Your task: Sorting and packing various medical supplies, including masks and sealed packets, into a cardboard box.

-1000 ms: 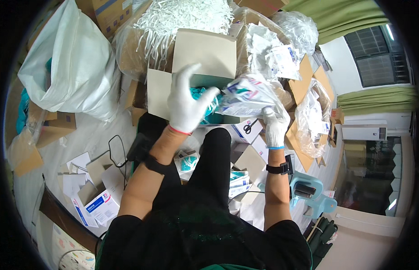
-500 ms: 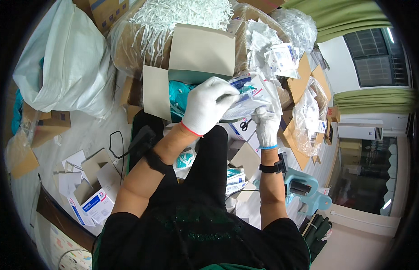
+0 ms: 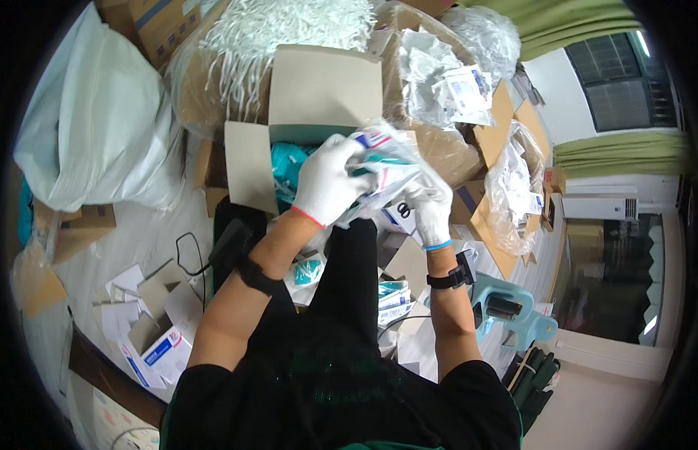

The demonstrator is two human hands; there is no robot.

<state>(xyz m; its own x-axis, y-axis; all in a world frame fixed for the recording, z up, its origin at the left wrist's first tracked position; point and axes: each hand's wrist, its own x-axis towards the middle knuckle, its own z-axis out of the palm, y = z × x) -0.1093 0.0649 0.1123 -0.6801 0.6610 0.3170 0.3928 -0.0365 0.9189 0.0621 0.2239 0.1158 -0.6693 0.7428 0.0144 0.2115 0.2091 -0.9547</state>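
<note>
Between my two gloved hands is a clear and white plastic packet [image 3: 394, 166] with blue and red print and something teal inside, partly smeared by motion. My left hand [image 3: 328, 180], in a white glove with a red cuff, grips its left side. Closed on its right side is my right hand [image 3: 430, 210], in a white glove with a blue cuff. Just beyond the left hand stands an open cardboard box [image 3: 325, 88] with its flaps up. Teal items [image 3: 287, 166] in plastic lie inside it. The packet covers part of the box's right side.
Behind the box is a bag of white paper shreds [image 3: 289, 37]. A large white sack [image 3: 94, 127] stands at left, torn wrappers [image 3: 431, 71] at back right. Black scissors [image 3: 404, 210] lie below the right hand. Small opened boxes [image 3: 165, 352] and a light-blue stool [image 3: 514, 307] flank my legs.
The packet has come nearer to me and turned, showing more teal. My left hand has shifted slightly left and down, with its fingers now on the packet; my right hand has moved slightly left.
</note>
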